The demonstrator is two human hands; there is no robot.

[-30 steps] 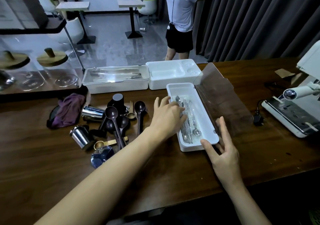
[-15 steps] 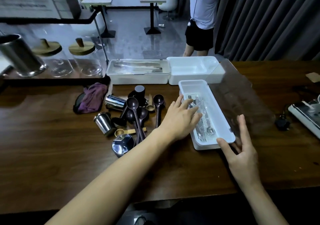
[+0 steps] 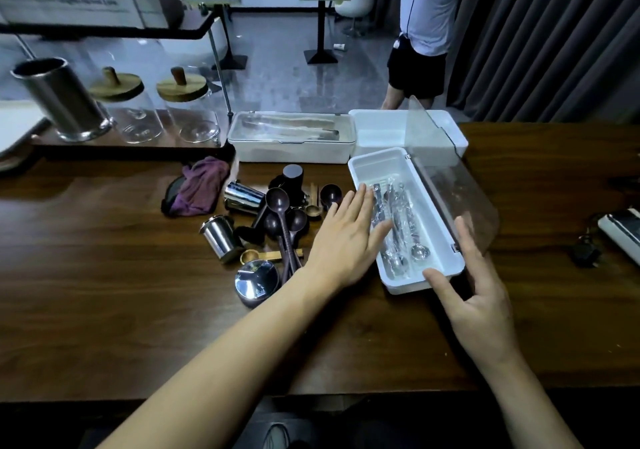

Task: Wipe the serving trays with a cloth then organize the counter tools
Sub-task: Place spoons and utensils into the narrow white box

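Two hands at the white tray (image 3: 377,171), neither gripping anything.

Left hand (image 3: 346,237): fingers straight and flat, tips reaching over the tray's left rim above the wrapped metal spoons (image 3: 401,230) inside. Holds nothing.

Right hand (image 3: 474,296): fingers spread and relaxed, thumb at the tray's near right corner, index up alongside the clear lid (image 3: 450,192). Can't tell if it touches the lid. Lid is hinged open, leaning right.

Tray sits angled on the wooden counter (image 3: 104,292), far end just beside two more white boxes: lidded box (image 3: 291,150) with tongs inside, open box (image 3: 377,133) to its right.

Purple cloth (image 3: 201,189) lies bunched on the counter left of the tool pile, no hand on it.

Pile sits between cloth and tray: dark scoops (image 3: 277,202), steel cups (image 3: 221,237), wooden scoop (image 3: 259,256), steel dome (image 3: 256,282) nearest the person.
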